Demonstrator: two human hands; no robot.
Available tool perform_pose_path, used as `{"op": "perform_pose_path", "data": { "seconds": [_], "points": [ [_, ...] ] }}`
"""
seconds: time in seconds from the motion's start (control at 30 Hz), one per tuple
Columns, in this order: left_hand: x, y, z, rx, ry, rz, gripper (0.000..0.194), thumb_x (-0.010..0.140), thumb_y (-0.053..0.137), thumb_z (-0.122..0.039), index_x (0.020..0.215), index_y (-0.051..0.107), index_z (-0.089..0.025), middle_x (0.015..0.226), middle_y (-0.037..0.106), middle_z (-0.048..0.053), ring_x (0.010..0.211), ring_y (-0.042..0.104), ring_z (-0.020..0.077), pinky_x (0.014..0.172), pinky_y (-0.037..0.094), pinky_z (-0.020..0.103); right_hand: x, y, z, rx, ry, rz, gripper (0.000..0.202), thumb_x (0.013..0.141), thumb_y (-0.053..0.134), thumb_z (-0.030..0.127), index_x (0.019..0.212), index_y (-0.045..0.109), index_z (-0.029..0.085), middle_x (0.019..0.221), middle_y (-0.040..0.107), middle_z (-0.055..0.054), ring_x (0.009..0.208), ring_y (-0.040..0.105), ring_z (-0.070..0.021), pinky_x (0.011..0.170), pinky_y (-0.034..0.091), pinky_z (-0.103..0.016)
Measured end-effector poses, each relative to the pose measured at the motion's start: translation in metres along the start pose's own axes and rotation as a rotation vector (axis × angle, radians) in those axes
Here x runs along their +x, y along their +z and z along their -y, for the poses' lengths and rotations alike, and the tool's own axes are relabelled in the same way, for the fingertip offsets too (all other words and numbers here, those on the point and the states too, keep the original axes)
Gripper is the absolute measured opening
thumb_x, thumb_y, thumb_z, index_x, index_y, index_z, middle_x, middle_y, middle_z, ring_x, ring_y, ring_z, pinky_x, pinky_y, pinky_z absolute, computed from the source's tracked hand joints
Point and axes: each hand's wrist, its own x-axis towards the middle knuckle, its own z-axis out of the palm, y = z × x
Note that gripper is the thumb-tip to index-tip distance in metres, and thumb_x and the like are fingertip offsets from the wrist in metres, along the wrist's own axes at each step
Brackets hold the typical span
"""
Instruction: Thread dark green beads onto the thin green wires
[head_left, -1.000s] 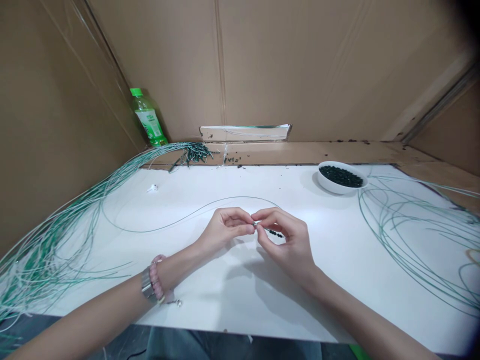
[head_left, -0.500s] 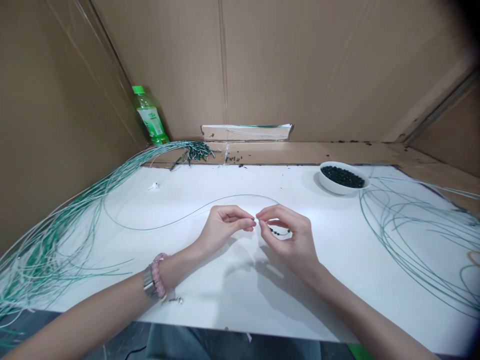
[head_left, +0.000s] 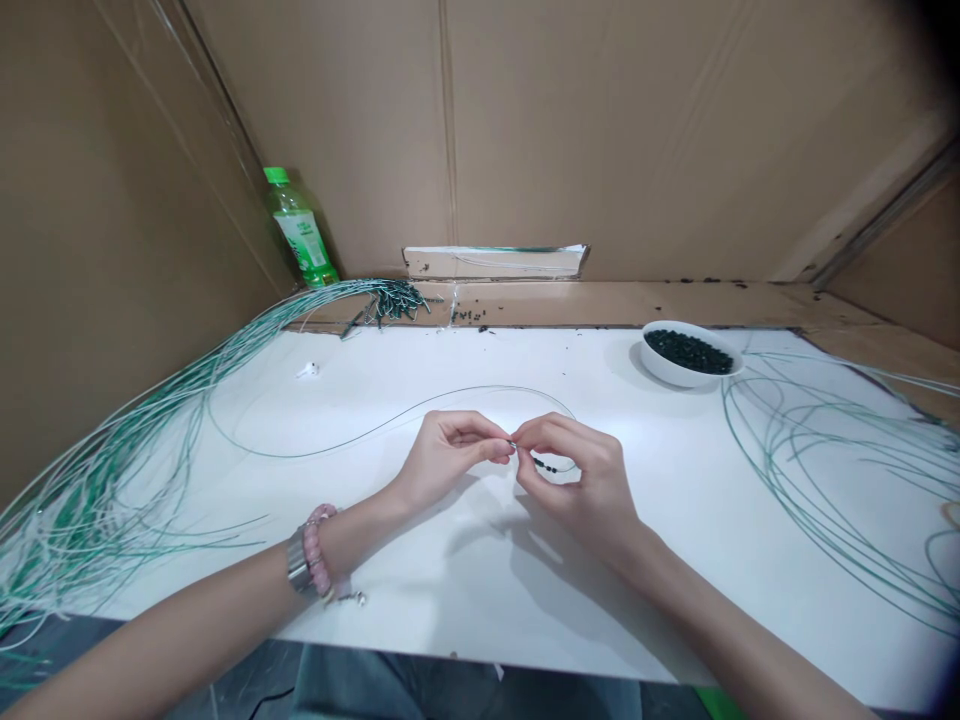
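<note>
My left hand (head_left: pixel 450 458) and my right hand (head_left: pixel 585 472) meet over the white table, fingertips almost touching. A small dark bead (head_left: pixel 511 443) shows at the left fingertips, which are pinched together. The right thumb and fingers pinch a thin green cord, its tip hidden between them. Several dark beads (head_left: pixel 545 466) are strung on the cord just below the right fingers. From there the cord (head_left: pixel 405 409) loops behind both hands and runs off to the left. At the back right stands a white bowl (head_left: pixel 675 376) filled with dark beads (head_left: pixel 686 351).
A large bundle of green and white cords (head_left: pixel 105 480) spreads along the left side, with beaded ends (head_left: pixel 397 300) at the back. Looped green cords (head_left: pixel 780 490) lie on the right. A green bottle (head_left: pixel 301 235) stands in the back corner. A small white item (head_left: pixel 308 370) lies nearby.
My fingertips have come slightly closer together, and a dark bead now shows between them. The strung beads under my right hand have shifted left and bunched closer. The bowl is unmoved.
</note>
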Motion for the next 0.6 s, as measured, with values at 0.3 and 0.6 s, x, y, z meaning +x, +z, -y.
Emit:
{"op": "perform_pose_path", "data": {
  "seconds": [0.3,0.6],
  "points": [
    [-0.0013,-0.0031,0.0038,0.07,0.045,0.034,0.003,0.064,0.074,-0.014,0.066,0.071,-0.014,0.065,0.069,0.002,0.06,0.062,0.0095,0.059,0.051,0.016,-0.0011,-0.0007,-0.0035,-0.125,-0.091,0.024,0.015,0.076,0.049,0.006,0.069,0.057,0.017,0.068,0.061,-0.002,0.06,0.057,-0.0102,0.057,0.046,-0.022],
    [-0.0027,-0.0033,0.0025,0.148,0.116,0.013,0.004,0.067,0.072,-0.011,0.067,0.071,-0.015,0.067,0.07,0.0,0.062,0.062,0.0074,0.061,0.05,0.014,-0.0025,-0.0015,-0.0061,-0.158,-0.139,0.02,0.015,0.08,0.051,0.006,0.074,0.058,0.017,0.075,0.064,-0.003,0.064,0.06,-0.0105,0.059,0.049,-0.02]
  ]
}}
